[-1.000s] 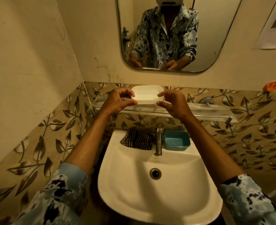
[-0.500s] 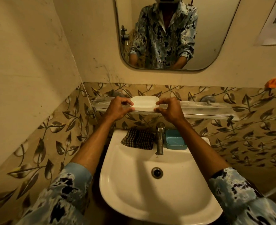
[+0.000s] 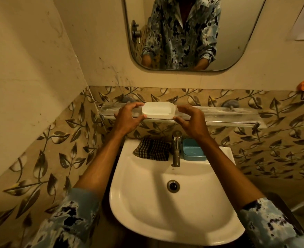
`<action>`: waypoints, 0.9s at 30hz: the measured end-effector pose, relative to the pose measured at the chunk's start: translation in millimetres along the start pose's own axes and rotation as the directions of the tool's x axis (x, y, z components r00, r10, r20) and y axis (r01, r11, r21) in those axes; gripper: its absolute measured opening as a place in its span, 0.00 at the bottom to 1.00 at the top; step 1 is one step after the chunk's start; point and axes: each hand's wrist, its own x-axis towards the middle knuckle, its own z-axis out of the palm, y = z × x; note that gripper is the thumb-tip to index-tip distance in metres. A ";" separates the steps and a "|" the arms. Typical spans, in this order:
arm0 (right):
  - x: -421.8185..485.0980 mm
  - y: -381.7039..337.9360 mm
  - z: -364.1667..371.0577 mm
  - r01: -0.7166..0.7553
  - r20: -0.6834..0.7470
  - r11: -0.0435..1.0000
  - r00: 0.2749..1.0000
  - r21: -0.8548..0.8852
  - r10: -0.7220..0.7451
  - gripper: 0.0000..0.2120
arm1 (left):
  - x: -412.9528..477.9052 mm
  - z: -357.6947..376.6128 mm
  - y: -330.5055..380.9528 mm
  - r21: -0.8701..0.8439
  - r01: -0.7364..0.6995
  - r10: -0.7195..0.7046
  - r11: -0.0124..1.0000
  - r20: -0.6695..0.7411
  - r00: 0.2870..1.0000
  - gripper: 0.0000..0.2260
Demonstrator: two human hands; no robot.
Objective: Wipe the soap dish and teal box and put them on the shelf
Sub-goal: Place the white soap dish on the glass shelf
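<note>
The left hand [image 3: 128,116] is curled around the left end of the soap dish [image 3: 158,110], thumb at the near edge and fingers over the far rim. The right hand [image 3: 190,120] is held at the right end with thumb and fingers spread; whether its fingertips touch the dish or stand just clear cannot be told.

A second ago the dish was held tilted above the shelf [image 3: 237,116]; half a second ago it had been lowered to the shelf's level. Now it is seen lying flat on the shelf, near its left-middle part, open side up. The first placement therefore appears to be done or all but done, with only the release remaining.

Below, the teal box [image 3: 193,151] is left on the back ledge of the sink [image 3: 165,230], just right of the tap [image 3: 176,149] and partly hidden by the right forearm. The checked cloth [image 3: 152,149] is lying on the ledge left of the tap. Neither has been moved in the last second.

The remaining half of the task is judged to be the box: it is to be wiped, presumably with the cloth, and set on the shelf, where free room is seen to the right of the dish.
</note>
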 end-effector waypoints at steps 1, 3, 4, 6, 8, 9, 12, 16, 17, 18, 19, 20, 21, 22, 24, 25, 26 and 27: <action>-10.4 4.3 -0.7 0.036 -0.038 0.999 0.999 -0.022 -0.036 0.21 | -5.4 2.0 -0.2 -0.016 -0.013 0.011 1.000 -0.082 0.997 0.16; -34.4 19.1 -0.9 0.160 -0.109 0.981 0.979 -0.110 -0.172 0.20 | -21.2 9.7 -4.8 -0.046 -0.060 0.043 0.997 -0.300 0.953 0.09; -47.0 28.9 -0.6 0.215 -0.124 0.963 0.964 -0.162 -0.236 0.19 | -30.7 16.7 -10.1 -0.037 -0.078 0.057 0.996 -0.403 0.913 0.05; -70.0 50.1 -0.2 0.242 -0.135 0.943 0.951 -0.231 -0.277 0.18 | -49.4 34.2 -25.1 -0.018 -0.058 0.040 0.998 -0.519 0.854 0.02; -88.0 72.5 1.3 0.195 -0.144 0.947 0.961 -0.256 -0.237 0.19 | -65.9 54.4 -43.8 -0.024 0.008 -0.019 1.000 -0.513 0.858 0.03; -95.8 84.0 2.2 0.154 -0.145 0.955 0.970 -0.254 -0.195 0.18 | -72.9 65.2 -53.4 -0.022 0.051 -0.055 0.998 -0.471 0.880 0.03; -112.3 117.1 3.3 -0.022 -0.130 0.979 0.991 -0.202 -0.004 0.19 | -88.0 94.3 -74.7 -0.011 0.176 -0.173 0.984 -0.261 0.950 0.05; -112.4 150.2 5.2 -0.234 -0.025 0.932 0.971 -0.275 0.236 0.23 | -105.3 124.0 -82.7 0.076 0.277 -0.270 0.958 -0.091 0.958 0.08; -108.3 157.5 6.7 -0.239 0.010 0.914 0.967 -0.328 0.256 0.24 | -109.8 131.4 -82.2 0.078 0.287 -0.281 0.955 -0.073 0.957 0.08; -102.7 163.4 8.4 -0.225 0.048 0.894 0.963 -0.387 0.264 0.25 | -114.2 138.1 -80.7 0.078 0.288 -0.284 0.954 -0.055 0.957 0.08; -96.3 169.8 10.0 -0.202 0.083 0.872 0.961 -0.446 0.265 0.26 | -118.1 146.1 -80.2 0.078 0.287 -0.285 0.955 -0.033 0.958 0.07; -89.1 176.1 11.6 -0.173 0.112 0.850 0.959 -0.498 0.262 0.26 | -121.9 153.8 -79.7 0.074 0.284 -0.284 0.956 -0.011 0.959 0.07; -82.6 182.1 12.8 -0.145 0.136 0.827 0.957 -0.543 0.257 0.25 | -125.9 161.1 -79.4 0.071 0.280 -0.281 0.957 0.009 0.960 0.07; -77.5 187.3 13.7 -0.118 0.157 0.801 0.954 -0.586 0.255 0.24 | -129.7 167.1 -79.9 0.069 0.278 -0.281 0.958 0.024 0.960 0.07; -72.6 193.7 16.2 -0.043 0.199 0.738 0.951 -0.674 0.237 0.21 | -136.3 175.1 -82.5 0.070 0.288 -0.291 0.955 0.045 0.956 0.07; -72.1 197.3 17.1 -0.006 0.211 0.712 0.953 -0.703 0.216 0.19 | -138.3 178.3 -84.2 0.073 0.298 -0.302 0.952 0.056 0.952 0.08; -73.5 200.6 17.7 0.017 0.212 0.697 0.957 -0.717 0.196 0.18 | -139.4 180.5 -85.8 0.079 0.307 -0.313 0.948 0.067 0.947 0.08; -76.1 203.3 17.8 0.027 0.212 0.692 0.960 -0.722 0.184 0.16 | -139.7 181.9 -87.8 0.088 0.313 -0.320 0.946 0.078 0.944 0.08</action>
